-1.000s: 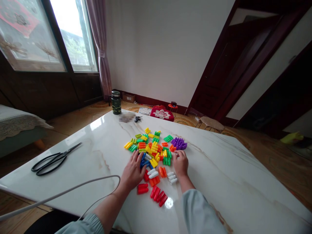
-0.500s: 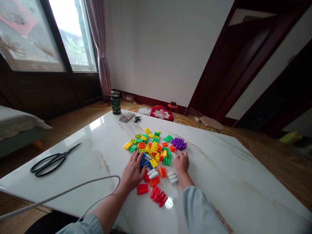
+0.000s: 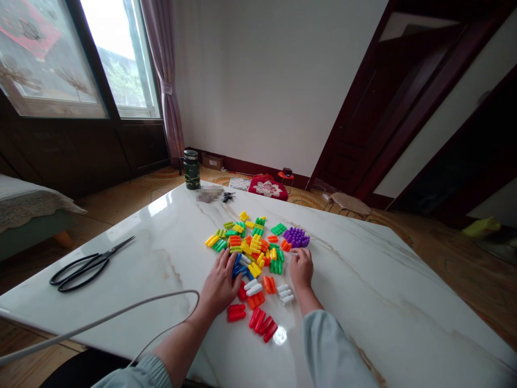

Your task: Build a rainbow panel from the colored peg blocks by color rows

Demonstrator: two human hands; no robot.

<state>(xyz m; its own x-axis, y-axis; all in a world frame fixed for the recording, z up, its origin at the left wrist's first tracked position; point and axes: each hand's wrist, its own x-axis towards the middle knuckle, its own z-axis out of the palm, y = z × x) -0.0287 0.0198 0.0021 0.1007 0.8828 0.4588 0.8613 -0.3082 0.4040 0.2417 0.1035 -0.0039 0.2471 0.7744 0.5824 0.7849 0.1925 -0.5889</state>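
Note:
A pile of colourful plastic building blocks (image 3: 255, 244), each made of joined rounded tubes, lies on the white marbled table (image 3: 383, 285). My left hand (image 3: 221, 277) rests at the pile's left side with fingers loosely spread, its thumb and index finger beside the blue blocks (image 3: 238, 268). Whether it touches them is hard to tell. On the right, my right hand (image 3: 301, 268) rests on the table with fingers bent and slightly apart, just below the purple block cluster (image 3: 297, 237). Nothing shows in its grasp. White blocks (image 3: 285, 295) and red blocks (image 3: 263, 325) lie between my forearms.
Black-handled scissors (image 3: 92, 265) lie at the left. A grey cable (image 3: 121, 317) crosses the table's near left part. A camouflage flask (image 3: 191, 170), a pixelated flat object (image 3: 209, 194) and keys (image 3: 228, 197) stand or lie by the far edge. A stool (image 3: 349, 202) is beyond the table.

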